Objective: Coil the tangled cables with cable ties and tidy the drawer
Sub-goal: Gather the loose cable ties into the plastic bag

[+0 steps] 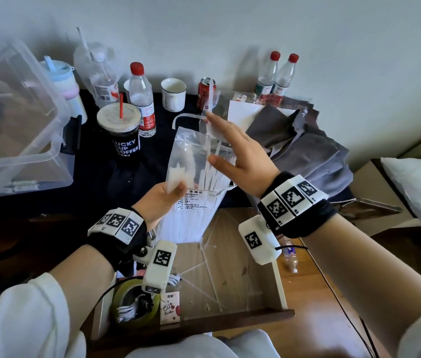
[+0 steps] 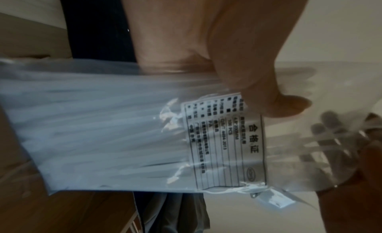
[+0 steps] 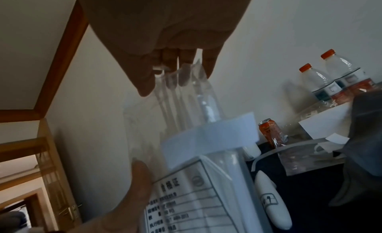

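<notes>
A clear plastic bag [image 1: 191, 156] of white cable ties, with a printed label, stands above the open wooden drawer [image 1: 280, 285]. My left hand [image 1: 176, 188] grips the bag's left side, thumb pressed beside the label [image 2: 227, 138]. My right hand [image 1: 210, 136] reaches into the bag's open top. In the right wrist view its thumb and fingers [image 3: 157, 73] pinch the head of one cable tie [image 3: 157, 69]. A white tie strip [image 1: 210, 96] sticks up past the right fingertips. Loose ties [image 1: 212, 275] lie on the drawer floor.
In the drawer's front left sit a tape roll [image 1: 129, 306] with a white cable inside and a small card [image 1: 169, 307]. The dark tabletop holds a clear storage box [image 1: 18, 125], a coffee cup [image 1: 120, 133], water bottles [image 1: 141, 99], a mug [image 1: 173, 96], a can [image 1: 204, 95] and grey cloth [image 1: 307, 151].
</notes>
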The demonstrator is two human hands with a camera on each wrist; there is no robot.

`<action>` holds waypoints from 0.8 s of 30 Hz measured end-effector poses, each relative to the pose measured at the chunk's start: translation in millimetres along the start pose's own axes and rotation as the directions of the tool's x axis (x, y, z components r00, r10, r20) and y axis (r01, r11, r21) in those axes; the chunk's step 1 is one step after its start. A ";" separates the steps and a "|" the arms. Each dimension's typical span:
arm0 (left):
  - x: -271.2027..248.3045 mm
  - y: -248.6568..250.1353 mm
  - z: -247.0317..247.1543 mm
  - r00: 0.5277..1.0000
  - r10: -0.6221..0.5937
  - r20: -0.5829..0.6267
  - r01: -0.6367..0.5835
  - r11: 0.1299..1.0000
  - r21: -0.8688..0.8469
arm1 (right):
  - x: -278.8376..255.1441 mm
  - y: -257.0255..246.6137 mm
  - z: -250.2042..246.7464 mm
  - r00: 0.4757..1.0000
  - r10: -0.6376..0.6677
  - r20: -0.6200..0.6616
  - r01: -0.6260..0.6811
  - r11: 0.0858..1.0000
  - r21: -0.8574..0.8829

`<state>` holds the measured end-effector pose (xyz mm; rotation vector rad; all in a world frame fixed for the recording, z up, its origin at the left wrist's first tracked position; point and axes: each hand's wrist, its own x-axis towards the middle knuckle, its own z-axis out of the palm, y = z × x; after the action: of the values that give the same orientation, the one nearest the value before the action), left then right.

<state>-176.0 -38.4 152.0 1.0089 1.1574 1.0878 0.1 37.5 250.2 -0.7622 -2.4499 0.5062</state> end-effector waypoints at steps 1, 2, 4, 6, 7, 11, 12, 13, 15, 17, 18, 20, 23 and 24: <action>-0.2 -0.1 -0.5 1.000 0.004 -0.001 -0.004 1.000 0.001 | -1.2 1.3 1.4 1.000 0.007 0.003 -0.007 1.000 -0.014; -0.5 0.3 -0.5 1.000 0.007 -0.005 -0.007 1.000 0.001 | -1.4 2.3 1.6 1.000 0.014 -0.010 -0.014 1.000 -0.007; -0.3 1.1 0.0 1.000 0.001 0.000 -0.001 1.000 0.003 | 2.2 2.2 -0.4 0.997 0.021 -0.068 -0.017 0.999 0.047; 1.1 1.0 -0.2 1.000 -0.012 0.019 0.012 1.000 0.024 | 9.1 2.3 -3.5 0.991 -0.003 -0.131 0.015 0.996 0.089; 2.3 0.2 -0.9 0.999 -0.019 0.034 0.018 0.999 0.041 | 13.5 2.2 -5.1 0.989 -0.023 -0.147 0.037 0.995 0.089; 5.1 0.9 -4.4 0.998 -0.031 0.047 0.028 0.998 0.062 | 26.5 3.6 -13.8 0.991 -0.047 -0.126 0.046 0.999 -0.015; 5.6 1.8 -5.3 0.999 -0.023 0.040 0.021 0.998 0.055 | 26.7 5.4 -15.2 0.991 -0.057 -0.121 0.051 0.997 -0.055; 6.4 2.6 -5.8 1.000 -0.013 0.027 0.011 0.999 0.048 | 24.9 6.7 -15.6 0.991 -0.075 -0.113 0.065 0.994 -0.092; 6.8 5.0 -6.4 1.000 0.005 -0.003 -0.005 1.000 0.013 | 17.0 7.5 -12.6 0.992 -0.108 -0.060 0.098 0.984 -0.146; 7.4 6.9 -5.9 0.999 0.009 -0.034 -0.010 1.000 -0.025 | 8.2 7.9 -5.7 0.993 -0.105 0.045 0.111 0.977 -0.182; 7.7 7.0 -6.0 0.999 0.009 -0.047 -0.010 1.000 -0.024 | 5.3 8.3 -3.2 0.993 -0.088 0.081 0.102 0.976 -0.194; 5.1 6.8 -4.9 0.998 -0.004 -0.055 0.003 1.000 -0.013 | 3.9 12.7 -2.1 0.996 -0.051 0.070 0.061 0.987 -0.151; -2.7 0.8 -5.9 0.999 -0.028 -0.046 0.028 1.000 -0.007 | -3.0 22.6 -3.5 0.991 0.095 0.096 -0.103 0.992 0.077; -5.1 -5.1 -9.3 0.997 -0.040 -0.060 0.040 0.999 0.005 | -9.1 27.1 -1.5 0.978 0.155 0.138 -0.176 0.972 0.157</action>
<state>-185.0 -43.9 146.8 0.9595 1.2244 1.0893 18.6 53.2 235.0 -0.8919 -2.4293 0.8363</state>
